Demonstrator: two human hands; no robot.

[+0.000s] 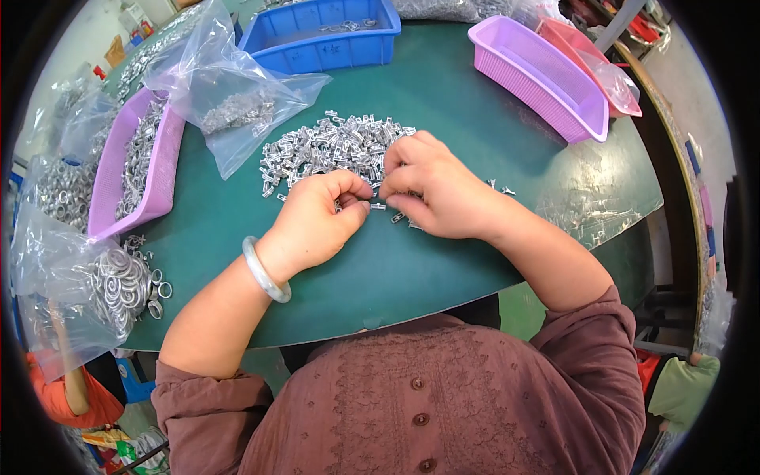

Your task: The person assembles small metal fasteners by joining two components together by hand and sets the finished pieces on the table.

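Left hand (317, 214) and right hand (431, 190) pinch one small metal clip (378, 206); pile (332, 146) at 12 o'clock. Light, stiff, slippery; hold by its edges.

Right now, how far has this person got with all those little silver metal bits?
Done: hard to judge; a few loose pieces lie apart beside the right hand, and a purple basket on the left holds metal parts, though whether those are finished is unclear. In hand: the left hand and right hand pinch one small piece between them. Left: a large pile of silver pieces just beyond the hands.
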